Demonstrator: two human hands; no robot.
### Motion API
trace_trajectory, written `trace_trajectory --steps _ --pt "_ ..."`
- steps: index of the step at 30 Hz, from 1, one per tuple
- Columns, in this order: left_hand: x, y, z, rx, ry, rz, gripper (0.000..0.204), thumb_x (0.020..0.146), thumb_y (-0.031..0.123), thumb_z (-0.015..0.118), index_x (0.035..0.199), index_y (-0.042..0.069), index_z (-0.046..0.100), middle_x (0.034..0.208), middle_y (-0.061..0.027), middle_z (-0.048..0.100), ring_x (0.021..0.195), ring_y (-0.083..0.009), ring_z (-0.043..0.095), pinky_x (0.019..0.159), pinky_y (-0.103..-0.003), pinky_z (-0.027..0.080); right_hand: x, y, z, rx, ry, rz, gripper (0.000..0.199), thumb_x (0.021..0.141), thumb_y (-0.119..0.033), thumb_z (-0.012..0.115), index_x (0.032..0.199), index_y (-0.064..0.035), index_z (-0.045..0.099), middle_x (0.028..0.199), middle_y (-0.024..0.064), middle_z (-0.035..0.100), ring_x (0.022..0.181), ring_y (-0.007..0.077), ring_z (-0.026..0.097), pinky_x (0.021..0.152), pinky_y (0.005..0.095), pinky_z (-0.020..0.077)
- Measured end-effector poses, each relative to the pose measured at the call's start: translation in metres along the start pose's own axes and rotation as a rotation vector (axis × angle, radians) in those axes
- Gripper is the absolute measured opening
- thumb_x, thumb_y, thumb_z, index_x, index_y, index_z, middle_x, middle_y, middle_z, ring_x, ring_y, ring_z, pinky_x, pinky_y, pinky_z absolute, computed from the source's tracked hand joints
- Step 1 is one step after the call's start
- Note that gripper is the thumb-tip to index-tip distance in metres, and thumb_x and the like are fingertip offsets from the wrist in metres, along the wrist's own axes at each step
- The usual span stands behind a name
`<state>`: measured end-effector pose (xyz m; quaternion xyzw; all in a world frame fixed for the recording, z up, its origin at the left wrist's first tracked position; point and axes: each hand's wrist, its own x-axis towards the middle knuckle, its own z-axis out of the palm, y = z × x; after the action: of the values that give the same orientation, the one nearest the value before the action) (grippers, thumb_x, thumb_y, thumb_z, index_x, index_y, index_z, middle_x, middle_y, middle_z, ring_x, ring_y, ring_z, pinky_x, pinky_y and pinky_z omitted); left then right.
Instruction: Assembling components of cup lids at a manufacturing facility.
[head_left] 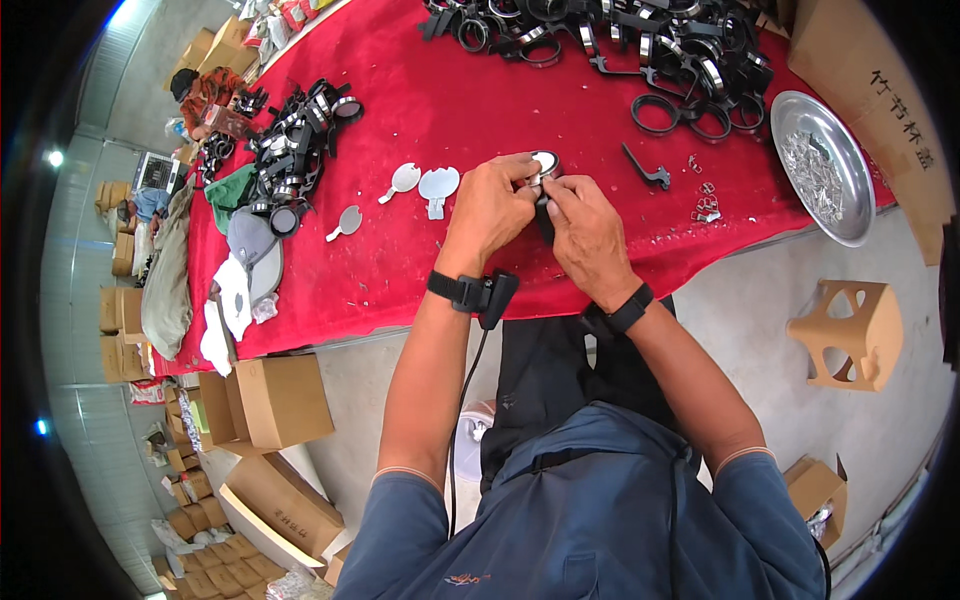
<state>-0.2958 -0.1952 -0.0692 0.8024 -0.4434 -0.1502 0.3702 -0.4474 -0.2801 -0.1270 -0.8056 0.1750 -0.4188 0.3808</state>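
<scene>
In front of me, at the near side of the red-covered table [400,270], both my hands meet on a small black round part [546,161] with a shiny, pale disc-like top. My left hand [490,208] pinches its left side. From the right, my right hand [588,232] presses thumb and fingers against its near edge, and a black piece hangs below between the hands. Left of them lie pale tabbed discs [438,187]. On the right rest a black hooked handle piece [648,168] and several small metal clips [706,204].
Black rings with handles [655,113] are heaped at the far side. Another pile of black and silver parts [290,150] lies left, near a grey cap [256,252]. A round metal tray [858,228] holds shiny bits beside a cardboard box [868,95]. A tan stool [850,335] stands right.
</scene>
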Motion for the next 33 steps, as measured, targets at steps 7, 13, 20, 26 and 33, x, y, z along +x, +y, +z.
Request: trace_trajectory --steps 7,13,20,26,33 --pt "-0.002 -0.002 0.0 -0.013 -0.019 -0.041 0.037 0.098 0.008 0.077 0.134 0.002 0.081 0.142 -0.0194 0.078 0.12 -0.0324 0.079 0.105 -0.039 0.06 0.056 0.019 -0.071 -0.475 -0.033 -0.117 0.033 0.096 -0.007 0.077 0.128 -0.0014 0.076 0.113 0.0197 0.074 0.109 0.0417 0.071 0.095 0.0521 0.0583" --pt "-0.006 0.004 -0.001 -0.011 -0.016 -0.064 0.037 0.098 0.009 0.075 0.135 0.003 0.081 0.144 -0.0192 0.077 0.122 -0.0342 0.077 0.107 -0.039 0.059 0.063 0.053 -0.091 -0.786 -0.288 -0.076 0.018 0.09 -0.01 0.081 0.105 -0.0018 0.075 0.101 0.021 0.074 0.101 0.0405 0.072 0.09 0.0532 0.0593" --pt "-0.007 -0.011 0.004 -0.056 -0.004 -0.03 0.038 0.097 0.008 0.074 0.135 0.003 0.081 0.146 -0.0202 0.075 0.123 -0.0363 0.077 0.108 -0.041 0.059 0.057 0.039 -0.077 -0.498 -0.252 0.029 0.015 0.094 -0.007 0.071 0.107 0.0011 0.073 0.101 0.0245 0.074 0.1 0.0447 0.073 0.089 0.0556 0.058" --pt "-0.01 0.01 0.003 -0.08 0.0 -0.042 0.04 0.095 0.013 0.077 0.133 0.001 0.081 0.146 -0.024 0.074 0.13 -0.0392 0.074 0.113 -0.042 0.057 0.035 0.008 -0.035 -0.173 -0.187 0.158 0.025 0.092 -0.004 0.072 0.116 0.0012 0.075 0.103 0.0247 0.078 0.1 0.045 0.076 0.09 0.0531 0.0597" --pt "-0.024 -0.014 0.007 -0.032 -0.022 0.117 0.068 0.084 0.015 0.089 0.149 0.007 0.072 0.17 -0.0291 0.052 0.148 -0.0455 0.06 0.125 -0.049 0.049 0.041 -0.001 -0.027 -0.116 -0.222 0.25 0.029 0.09 -0.007 0.071 0.117 -0.001 0.077 0.101 0.0233 0.081 0.097 0.0453 0.079 0.088 0.0529 0.0612"
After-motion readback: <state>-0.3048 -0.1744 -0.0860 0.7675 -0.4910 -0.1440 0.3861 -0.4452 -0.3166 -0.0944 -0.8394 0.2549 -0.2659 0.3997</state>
